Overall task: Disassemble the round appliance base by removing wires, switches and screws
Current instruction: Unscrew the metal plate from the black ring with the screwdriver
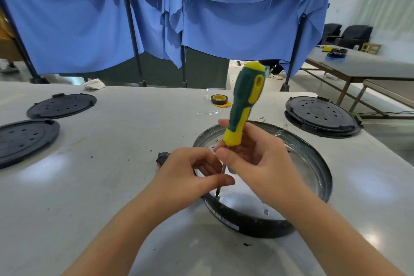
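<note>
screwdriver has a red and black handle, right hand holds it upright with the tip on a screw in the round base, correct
Not quite: the handle is green and yellow, not red and black. The rest holds: in the head view the right hand holds the screwdriver roughly upright, its tip on a screw in the round base.

Both hands (224, 170) curled, close together

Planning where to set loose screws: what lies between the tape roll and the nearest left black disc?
Head view: bare table between tape roll and black disc.
</note>
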Available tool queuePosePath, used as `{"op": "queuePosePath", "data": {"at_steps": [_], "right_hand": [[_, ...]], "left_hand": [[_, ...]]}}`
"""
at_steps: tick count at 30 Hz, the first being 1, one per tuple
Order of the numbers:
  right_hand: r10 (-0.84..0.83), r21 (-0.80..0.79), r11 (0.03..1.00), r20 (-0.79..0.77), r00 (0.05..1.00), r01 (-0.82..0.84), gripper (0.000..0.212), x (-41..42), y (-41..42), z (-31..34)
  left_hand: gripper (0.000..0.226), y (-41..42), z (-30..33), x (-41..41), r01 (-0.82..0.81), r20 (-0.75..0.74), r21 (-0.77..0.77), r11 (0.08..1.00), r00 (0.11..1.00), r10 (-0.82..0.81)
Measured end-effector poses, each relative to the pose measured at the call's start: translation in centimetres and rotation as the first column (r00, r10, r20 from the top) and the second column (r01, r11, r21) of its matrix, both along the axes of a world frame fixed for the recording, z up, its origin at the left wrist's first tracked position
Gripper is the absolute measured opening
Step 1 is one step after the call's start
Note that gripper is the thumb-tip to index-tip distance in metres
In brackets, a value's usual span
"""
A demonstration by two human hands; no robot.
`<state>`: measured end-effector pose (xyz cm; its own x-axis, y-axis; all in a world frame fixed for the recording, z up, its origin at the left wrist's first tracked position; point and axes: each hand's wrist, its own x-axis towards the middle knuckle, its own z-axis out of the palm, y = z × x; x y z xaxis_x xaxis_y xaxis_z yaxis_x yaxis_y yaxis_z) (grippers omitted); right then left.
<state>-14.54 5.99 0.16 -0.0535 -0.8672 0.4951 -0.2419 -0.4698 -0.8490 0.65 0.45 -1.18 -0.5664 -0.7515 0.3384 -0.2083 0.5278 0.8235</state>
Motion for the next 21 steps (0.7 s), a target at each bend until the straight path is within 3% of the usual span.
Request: {"op": "queuePosePath", "data": {"at_steps": [7, 15, 21], "right_hand": [[-0.1, -0.018, 0.995, -0.018, 0.995, 0.1, 0.036, -0.19, -0.12, -0.12], [-0.228, -0.108, 0.966, 0.086, 0.97, 0.236, 0.03, -0.45, 0.26, 0.47], [-0.405, -0.156, 0.893, 0.126, 0.905, 0.422, 0.025, -1.0, 0.02, 0.4]], "left_hand": [[0.009, 0.19, 0.13, 0.24, 0.038, 0.011, 0.0, 0.999, 0.999, -0.038], [0.028, 0.11, 0.29, 0.5, 0.032, -0.014, 0.069, 0.997, 0.999, -0.031], [0.023, -0.5, 0.75, 0.78, -0.033, 0.175, -0.081, 0.996, 0.983, 0.047]]}}
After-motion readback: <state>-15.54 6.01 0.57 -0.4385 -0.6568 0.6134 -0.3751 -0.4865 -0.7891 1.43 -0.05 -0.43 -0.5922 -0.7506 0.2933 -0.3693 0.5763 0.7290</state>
